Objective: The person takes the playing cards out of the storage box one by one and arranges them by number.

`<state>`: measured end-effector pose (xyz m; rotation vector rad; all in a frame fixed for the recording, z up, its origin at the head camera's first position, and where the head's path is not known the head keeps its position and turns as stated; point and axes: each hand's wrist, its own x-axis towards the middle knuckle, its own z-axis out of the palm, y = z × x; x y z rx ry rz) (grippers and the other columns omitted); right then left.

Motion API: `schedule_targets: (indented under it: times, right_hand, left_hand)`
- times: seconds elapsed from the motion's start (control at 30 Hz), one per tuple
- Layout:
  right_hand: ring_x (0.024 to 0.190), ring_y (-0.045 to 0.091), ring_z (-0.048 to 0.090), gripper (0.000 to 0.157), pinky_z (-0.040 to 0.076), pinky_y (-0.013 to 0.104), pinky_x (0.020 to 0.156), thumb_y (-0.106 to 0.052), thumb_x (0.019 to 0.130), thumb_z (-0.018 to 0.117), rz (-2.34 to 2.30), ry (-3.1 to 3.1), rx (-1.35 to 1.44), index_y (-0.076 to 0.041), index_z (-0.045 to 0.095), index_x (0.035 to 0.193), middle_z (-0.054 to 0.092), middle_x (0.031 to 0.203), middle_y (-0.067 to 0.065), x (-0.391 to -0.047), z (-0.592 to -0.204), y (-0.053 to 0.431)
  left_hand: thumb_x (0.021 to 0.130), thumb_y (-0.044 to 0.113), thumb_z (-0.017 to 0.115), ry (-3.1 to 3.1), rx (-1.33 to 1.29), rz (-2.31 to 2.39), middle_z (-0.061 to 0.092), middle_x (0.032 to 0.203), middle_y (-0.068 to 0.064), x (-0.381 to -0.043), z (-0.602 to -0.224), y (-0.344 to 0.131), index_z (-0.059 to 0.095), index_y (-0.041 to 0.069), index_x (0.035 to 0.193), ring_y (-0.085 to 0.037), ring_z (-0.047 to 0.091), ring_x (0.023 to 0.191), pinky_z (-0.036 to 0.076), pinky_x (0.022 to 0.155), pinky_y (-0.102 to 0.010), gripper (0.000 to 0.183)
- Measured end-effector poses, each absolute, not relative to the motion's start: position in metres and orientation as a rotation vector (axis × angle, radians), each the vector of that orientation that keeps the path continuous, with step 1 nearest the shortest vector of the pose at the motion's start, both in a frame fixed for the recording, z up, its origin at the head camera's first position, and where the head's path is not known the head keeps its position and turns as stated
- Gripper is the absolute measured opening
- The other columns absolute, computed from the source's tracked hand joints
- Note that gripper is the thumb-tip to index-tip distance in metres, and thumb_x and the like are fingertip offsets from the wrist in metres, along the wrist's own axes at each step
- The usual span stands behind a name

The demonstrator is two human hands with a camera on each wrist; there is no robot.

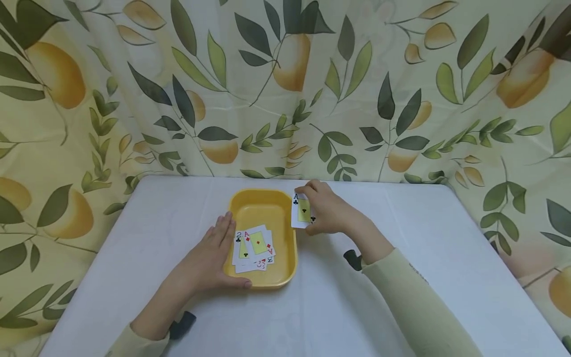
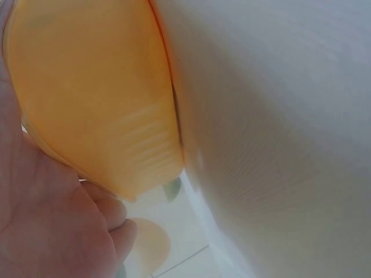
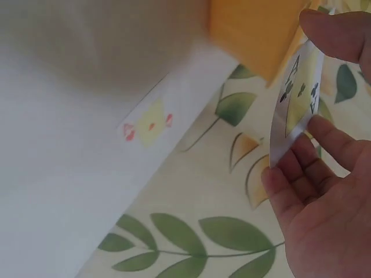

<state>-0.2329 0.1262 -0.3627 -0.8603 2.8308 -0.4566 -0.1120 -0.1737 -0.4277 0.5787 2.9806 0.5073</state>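
My right hand [image 1: 327, 210] pinches an ace of clubs [image 1: 304, 210] between thumb and fingers, just beyond the right rim of a yellow tray [image 1: 285, 248]. In the right wrist view the card is tilted, its face turned partly towards the camera. Several overlapping playing cards lie in the tray's front left part, with an ace of diamonds [image 1: 257, 243] on top and a two of clubs [image 1: 238, 250] partly under it. Along the tray's left rim my left hand [image 1: 209, 260] rests with straight fingers, its thumb by the front edge.
Another card [image 3: 151, 124] with red marks lies on the white table [image 1: 379, 203] close to its back edge; the head view does not show it. A leaf-and-fruit patterned curtain [image 1: 312, 114] hangs behind the table.
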Motion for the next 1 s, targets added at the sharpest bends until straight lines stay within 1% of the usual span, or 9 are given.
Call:
schedule_targets:
  times: [0.27,0.53,0.63,0.77,0.87,1.0]
  right_hand:
    - [0.122,0.029,0.040,0.095,0.048,0.042,0.099,-0.017,0.064,0.090,-0.419,2.850,-0.785,-0.008,0.045,0.147,0.041,0.137,0.012,-0.246,-0.371,0.154]
    - [0.125,0.034,0.039,0.097,0.045,0.050,0.106,-0.015,0.064,0.092,-0.331,2.881,-0.705,-0.006,0.044,0.147,0.042,0.137,0.016,-0.260,-0.375,0.172]
    - [0.129,0.037,0.038,0.097,0.042,0.053,0.109,-0.016,0.064,0.092,-0.297,2.880,-0.674,-0.006,0.044,0.148,0.039,0.142,0.019,-0.263,-0.377,0.177]
    - [0.138,0.043,0.031,0.097,0.036,0.057,0.114,-0.016,0.065,0.092,-0.283,2.870,-0.656,-0.005,0.043,0.148,0.033,0.150,0.025,-0.268,-0.381,0.182]
    - [0.136,0.043,0.033,0.096,0.036,0.057,0.113,-0.015,0.065,0.091,-0.288,2.867,-0.655,-0.004,0.043,0.148,0.035,0.149,0.025,-0.272,-0.383,0.185]
    - [0.130,0.040,0.037,0.094,0.040,0.057,0.111,-0.013,0.066,0.091,-0.287,2.862,-0.630,-0.003,0.044,0.147,0.039,0.143,0.023,-0.278,-0.387,0.189]
  left_hand:
    - [0.060,0.091,0.064,2.984,0.578,0.505,-0.002,0.168,-0.014,-0.111,-0.430,-0.175,0.011,-0.001,0.158,-0.031,0.003,0.155,0.017,0.124,-0.047,0.145]
    - [0.058,0.094,0.060,2.970,0.560,0.525,-0.002,0.168,-0.012,-0.110,-0.427,-0.174,0.011,0.001,0.159,-0.029,0.002,0.155,0.017,0.125,-0.046,0.146]
    - [0.058,0.094,0.060,2.966,0.564,0.533,-0.003,0.168,-0.012,-0.111,-0.426,-0.174,0.011,0.000,0.159,-0.029,0.002,0.155,0.017,0.124,-0.047,0.146]
    - [0.058,0.095,0.059,2.964,0.565,0.523,-0.004,0.168,-0.012,-0.111,-0.427,-0.175,0.011,0.000,0.159,-0.029,0.001,0.155,0.017,0.125,-0.046,0.146]
    - [0.059,0.094,0.060,2.963,0.556,0.522,-0.004,0.168,-0.012,-0.111,-0.428,-0.176,0.010,0.000,0.159,-0.029,0.001,0.155,0.017,0.125,-0.047,0.146]
    - [0.059,0.093,0.061,2.961,0.544,0.525,-0.005,0.168,-0.011,-0.111,-0.428,-0.176,0.010,0.001,0.159,-0.028,0.001,0.155,0.017,0.125,-0.046,0.145]
